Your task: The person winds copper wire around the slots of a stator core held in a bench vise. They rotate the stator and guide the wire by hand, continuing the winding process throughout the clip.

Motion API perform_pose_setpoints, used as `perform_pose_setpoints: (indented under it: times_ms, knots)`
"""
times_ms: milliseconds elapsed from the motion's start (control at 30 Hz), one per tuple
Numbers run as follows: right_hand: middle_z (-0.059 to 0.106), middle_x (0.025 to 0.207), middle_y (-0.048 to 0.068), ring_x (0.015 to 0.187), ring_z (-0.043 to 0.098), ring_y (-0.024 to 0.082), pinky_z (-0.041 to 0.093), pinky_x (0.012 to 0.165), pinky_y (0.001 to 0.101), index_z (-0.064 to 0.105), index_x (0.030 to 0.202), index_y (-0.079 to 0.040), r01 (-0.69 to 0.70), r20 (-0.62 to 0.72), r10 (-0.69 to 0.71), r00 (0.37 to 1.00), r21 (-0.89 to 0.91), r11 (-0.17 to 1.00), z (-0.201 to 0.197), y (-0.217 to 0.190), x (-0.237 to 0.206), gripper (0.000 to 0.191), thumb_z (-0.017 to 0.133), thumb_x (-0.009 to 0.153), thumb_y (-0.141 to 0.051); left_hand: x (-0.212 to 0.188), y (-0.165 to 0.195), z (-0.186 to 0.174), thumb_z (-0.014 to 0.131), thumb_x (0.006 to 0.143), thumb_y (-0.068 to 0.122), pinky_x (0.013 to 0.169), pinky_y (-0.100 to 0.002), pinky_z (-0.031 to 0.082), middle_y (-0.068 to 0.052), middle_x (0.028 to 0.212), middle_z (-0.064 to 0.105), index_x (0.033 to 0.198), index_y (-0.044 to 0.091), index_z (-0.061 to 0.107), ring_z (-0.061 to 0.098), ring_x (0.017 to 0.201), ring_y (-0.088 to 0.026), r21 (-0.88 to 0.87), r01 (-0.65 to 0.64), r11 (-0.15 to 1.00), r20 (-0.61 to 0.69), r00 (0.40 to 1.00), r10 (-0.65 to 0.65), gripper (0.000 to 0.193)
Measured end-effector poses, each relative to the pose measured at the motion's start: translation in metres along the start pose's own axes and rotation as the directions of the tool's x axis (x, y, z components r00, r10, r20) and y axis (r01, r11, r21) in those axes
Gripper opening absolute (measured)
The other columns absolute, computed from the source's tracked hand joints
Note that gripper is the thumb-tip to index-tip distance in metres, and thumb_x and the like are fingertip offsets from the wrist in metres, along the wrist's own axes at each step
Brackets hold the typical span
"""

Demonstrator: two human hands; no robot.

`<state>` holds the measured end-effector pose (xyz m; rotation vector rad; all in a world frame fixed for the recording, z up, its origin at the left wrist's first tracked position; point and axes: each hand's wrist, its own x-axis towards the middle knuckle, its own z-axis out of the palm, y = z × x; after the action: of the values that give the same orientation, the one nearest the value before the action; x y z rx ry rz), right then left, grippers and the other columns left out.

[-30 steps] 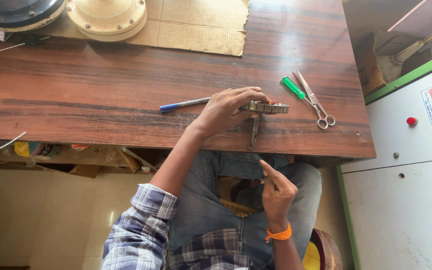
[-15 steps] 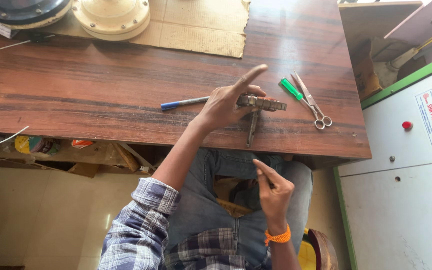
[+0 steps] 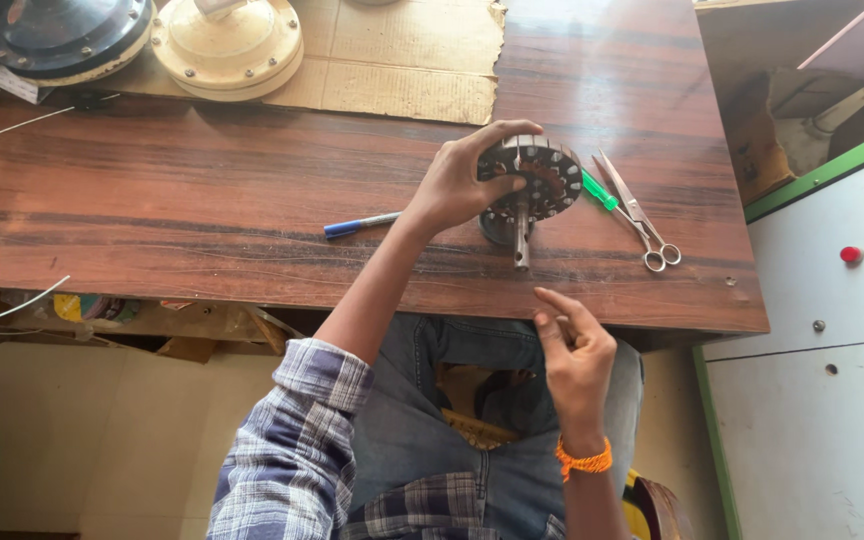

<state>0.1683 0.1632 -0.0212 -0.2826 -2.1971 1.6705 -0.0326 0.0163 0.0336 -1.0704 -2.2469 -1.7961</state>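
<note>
- Gripping a round, dark metal motor stator with copper windings and a steel shaft [image 3: 532,182], the left hand [image 3: 457,185] tilts it up on edge on the brown wooden desk [image 3: 202,210]; the left fingers wrap over its far rim, with the thumb pressed on the near face.
- Shaft position: the steel shaft points toward the near edge of the desk, its tip resting on or just above the wood; which of the two cannot be told.
- The right hand [image 3: 574,365] hovers off the near edge of the desk, above the lap, holding nothing; its fingers are loosely curled, with the index finger partly extended toward the stator.
- Tools just right of the stator: a green-handled screwdriver [image 3: 600,190] and a pair of steel scissors [image 3: 642,215] lie side by side, untouched. A blue pen [image 3: 360,225] lies on the desk to the left of the left wrist.
- Far left: a cream round motor cover [image 3: 224,42] and a dark round motor housing [image 3: 64,35] sit on a sheet of brown cardboard [image 3: 412,60], well apart from the hands.
- Stage, as judged: the stator is out of its housing and raised for handling, but no tool is in hand; any work on the windings or refitting into the covers appears not yet begun.
</note>
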Motion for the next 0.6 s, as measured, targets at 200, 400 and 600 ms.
perform_pose_setpoints:
  times_ms: [200,400,600]
  knots:
    - [0.047,0.068,-0.011,0.058,0.033,-0.002,0.026,0.049,0.0212,0.072,0.125,-0.007,-0.024,-0.013,0.025,1.000,0.064,0.998,0.016,0.026,-0.003,0.028,0.066,0.097,-0.005,-0.002,-0.019,0.003,0.079,0.084,0.005,0.088,-0.035,0.068,-0.004,0.113,0.079,0.135,0.017,0.062,0.080,0.102,-0.019,-0.010,-0.039,0.999,-0.011,0.999,0.039,0.056]
    - [0.062,0.076,-0.009,0.059,0.038,-0.001,0.030,0.049,0.0204,0.075,0.121,-0.007,0.055,-0.042,-0.058,0.997,-0.059,0.997,0.010,0.044,-0.012,0.028,0.063,0.097,0.000,-0.018,-0.023,0.007,0.081,0.085,0.013,0.079,-0.037,0.060,-0.002,0.104,0.077,0.130,0.019,0.062,0.076,0.092,-0.018,0.180,-0.096,0.979,0.027,0.995,0.093,0.049]
    - [0.065,0.079,-0.007,0.063,0.045,-0.002,0.035,0.052,0.0195,0.076,0.122,-0.007,0.037,-0.019,-0.038,0.999,-0.049,0.998,0.001,0.054,-0.029,0.029,0.063,0.097,0.002,-0.036,-0.019,0.012,0.079,0.088,0.017,0.080,-0.037,0.060,0.003,0.109,0.077,0.125,0.023,0.065,0.075,0.097,-0.019,0.241,-0.087,0.967,0.017,0.996,0.086,0.040]
